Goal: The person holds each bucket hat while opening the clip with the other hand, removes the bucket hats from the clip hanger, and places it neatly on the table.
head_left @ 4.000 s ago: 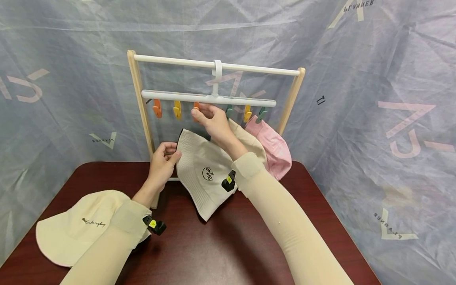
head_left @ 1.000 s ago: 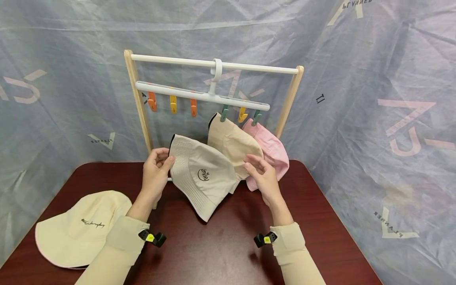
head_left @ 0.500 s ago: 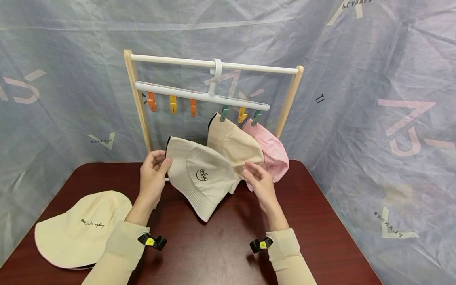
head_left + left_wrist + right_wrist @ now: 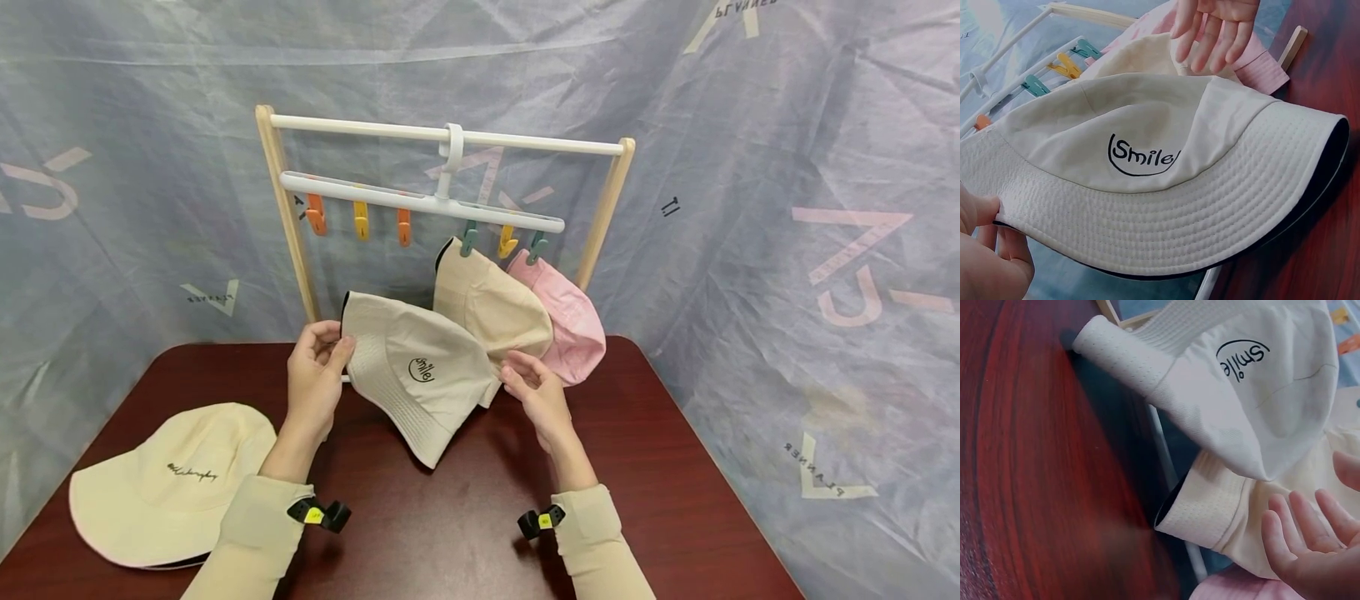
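A pale grey bucket hat (image 4: 450, 362) printed "Smile" is held off the table, its dark lining showing at the brim edge. My left hand (image 4: 313, 379) pinches that brim between thumb and fingers, seen also in the left wrist view. My right hand (image 4: 543, 404) has its fingers loosely bent and holds nothing; it hovers by the grey hat's crown and in front of a beige hat (image 4: 498, 308). The beige hat hangs from a green clip (image 4: 468, 240). Behind it, a pink hat (image 4: 576, 325) hangs from another green clip (image 4: 537, 247).
A white hanger (image 4: 360, 191), tilted down to the right, hooks over the wooden rack's top bar (image 4: 360, 127). Its orange clip (image 4: 404, 227), yellow clip (image 4: 362, 222) and outer orange clip (image 4: 316, 217) hold nothing. A cream hat (image 4: 161, 492) lies on the dark red table (image 4: 675, 492) at left.
My right hand has come down from the inner orange clip to beside the grey hat's crown. My left hand has drawn the brim slightly left and down. The hanger now tilts more.
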Demonstrator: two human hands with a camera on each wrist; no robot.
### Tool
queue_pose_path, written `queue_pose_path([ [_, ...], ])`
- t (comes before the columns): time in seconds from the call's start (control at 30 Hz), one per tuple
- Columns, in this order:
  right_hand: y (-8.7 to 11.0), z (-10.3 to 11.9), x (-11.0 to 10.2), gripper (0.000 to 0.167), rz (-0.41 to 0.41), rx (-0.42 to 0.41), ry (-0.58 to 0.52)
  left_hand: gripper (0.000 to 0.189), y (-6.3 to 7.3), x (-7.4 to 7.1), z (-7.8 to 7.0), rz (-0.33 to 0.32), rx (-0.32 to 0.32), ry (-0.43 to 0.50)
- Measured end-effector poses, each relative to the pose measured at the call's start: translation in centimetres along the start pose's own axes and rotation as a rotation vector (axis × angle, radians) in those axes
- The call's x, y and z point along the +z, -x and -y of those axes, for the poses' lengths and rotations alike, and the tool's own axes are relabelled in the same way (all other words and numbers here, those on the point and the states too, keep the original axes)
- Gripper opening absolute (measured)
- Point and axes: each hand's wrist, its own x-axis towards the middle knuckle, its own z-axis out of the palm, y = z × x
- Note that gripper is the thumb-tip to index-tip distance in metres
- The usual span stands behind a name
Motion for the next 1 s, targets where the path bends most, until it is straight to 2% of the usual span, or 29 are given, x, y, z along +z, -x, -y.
queue_pose_path([
  [0.23, 0.1, -0.7, 0.1, 0.047, 0.006, 0.012, 0.011, 0.021, 0.2, -0.1, 0.1, -0.006, -0.009, 0.041],
  [0.73, 0.3, -2.1, 1.1, 0.047, 0.092, 0.076, 0.026, 0.018, 0.6, -0.3, 0.4, -0.039, 0.01, 0.083],
  [1.0, 0.3, -2.6, 2.3, 0.055, 0.129, 0.156, -0.048, 0.018, 0.5, -0.3, 0.4, -0.044, 0.014, 0.085],
])
